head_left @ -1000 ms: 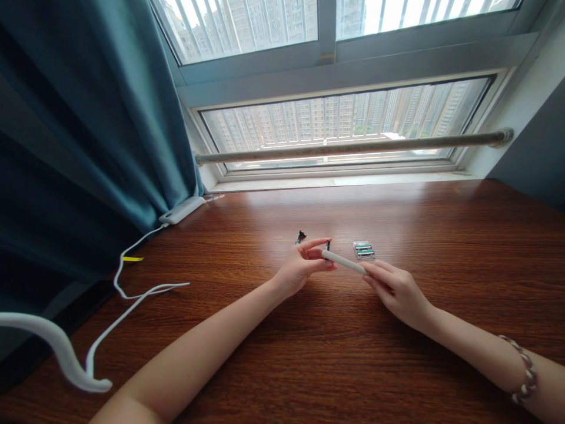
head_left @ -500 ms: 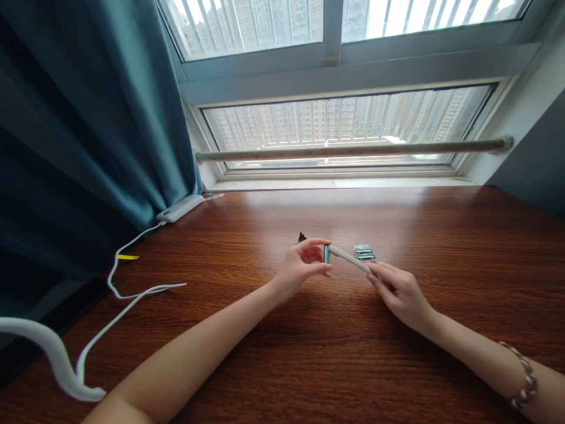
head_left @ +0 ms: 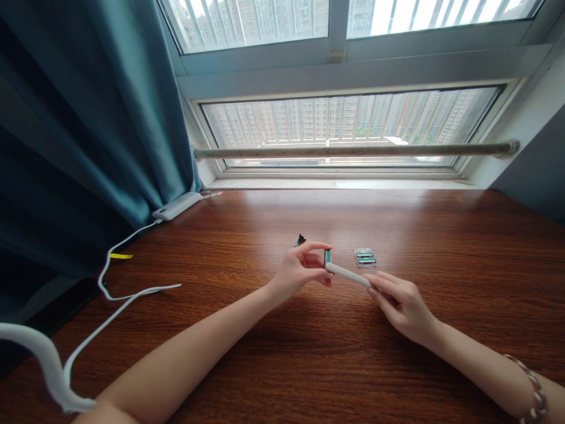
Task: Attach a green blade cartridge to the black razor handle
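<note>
Between the thumb and forefinger of my left hand (head_left: 304, 263) a razor blade cartridge (head_left: 327, 257) with a green strip is pinched by its ends. My right hand (head_left: 404, 303) grips the far end of a white razor handle (head_left: 351, 275), which slants down to the right. The handle's tip meets the cartridge near its lower part; whether they are joined I cannot tell. A clear pack of blade cartridges (head_left: 365, 258) lies on the table beyond my right hand. Behind my left hand is a small dark object (head_left: 301, 239), partly hidden.
The brown wooden table (head_left: 282, 365) reaches to the window sill. On the left are a white power strip (head_left: 177, 206), a white cable (head_left: 103, 277), a yellow strip (head_left: 120, 256) and a thick curved white tube (head_left: 44, 359). A blue curtain (head_left: 101, 106) hangs there.
The handle's tip has gone from the upper part of the cartridge to its lower part. My right hand has moved slightly down, and the view has shifted a little.
</note>
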Demonstrator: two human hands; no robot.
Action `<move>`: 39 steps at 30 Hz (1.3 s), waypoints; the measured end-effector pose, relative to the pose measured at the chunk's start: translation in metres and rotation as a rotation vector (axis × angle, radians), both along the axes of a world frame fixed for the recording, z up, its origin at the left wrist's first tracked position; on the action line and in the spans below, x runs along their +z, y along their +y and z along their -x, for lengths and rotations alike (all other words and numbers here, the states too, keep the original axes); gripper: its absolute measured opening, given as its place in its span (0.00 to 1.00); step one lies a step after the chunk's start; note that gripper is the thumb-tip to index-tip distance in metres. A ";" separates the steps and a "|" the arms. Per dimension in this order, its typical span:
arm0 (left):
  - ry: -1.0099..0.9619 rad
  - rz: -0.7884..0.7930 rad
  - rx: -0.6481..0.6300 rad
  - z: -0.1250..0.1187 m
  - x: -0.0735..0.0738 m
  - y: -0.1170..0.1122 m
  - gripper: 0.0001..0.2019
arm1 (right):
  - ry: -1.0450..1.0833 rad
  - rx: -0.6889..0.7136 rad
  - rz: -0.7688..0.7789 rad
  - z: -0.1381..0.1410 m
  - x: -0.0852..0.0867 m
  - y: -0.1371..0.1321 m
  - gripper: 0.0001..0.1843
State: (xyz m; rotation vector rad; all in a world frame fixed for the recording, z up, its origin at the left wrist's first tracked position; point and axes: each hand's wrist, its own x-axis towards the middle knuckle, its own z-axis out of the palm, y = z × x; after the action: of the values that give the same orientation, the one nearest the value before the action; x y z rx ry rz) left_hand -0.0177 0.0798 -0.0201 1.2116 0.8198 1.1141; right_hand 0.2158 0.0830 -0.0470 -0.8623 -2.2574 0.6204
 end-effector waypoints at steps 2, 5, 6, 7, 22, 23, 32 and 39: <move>-0.001 -0.001 -0.027 0.001 -0.002 0.001 0.21 | -0.025 0.018 0.013 0.000 0.001 0.000 0.13; 0.032 0.002 -0.077 0.001 -0.005 0.003 0.20 | -0.059 0.048 0.043 0.001 0.002 0.000 0.14; 0.048 0.001 -0.090 0.001 -0.005 0.004 0.20 | -0.064 0.051 0.049 0.001 0.002 0.000 0.14; 0.065 0.000 -0.097 0.001 -0.006 0.005 0.20 | -0.064 0.050 0.053 0.001 0.001 0.000 0.14; 0.135 0.027 -0.105 -0.002 -0.012 0.006 0.22 | -0.048 -0.027 0.053 0.001 -0.003 0.000 0.13; 0.139 0.024 -0.088 -0.002 -0.011 0.006 0.23 | -0.025 -0.049 0.047 0.000 -0.004 0.001 0.13; 0.113 0.051 -0.063 -0.002 -0.016 0.007 0.21 | -0.115 -0.062 0.050 0.002 -0.005 0.000 0.12; 0.079 0.044 -0.036 -0.003 -0.017 0.006 0.20 | -0.003 -0.174 0.024 0.000 -0.005 0.003 0.12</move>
State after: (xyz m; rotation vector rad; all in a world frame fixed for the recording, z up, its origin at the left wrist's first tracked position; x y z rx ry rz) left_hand -0.0148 0.0857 -0.0371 1.2350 0.8745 1.0195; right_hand 0.2156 0.0858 -0.0520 -1.0588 -2.1525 0.5674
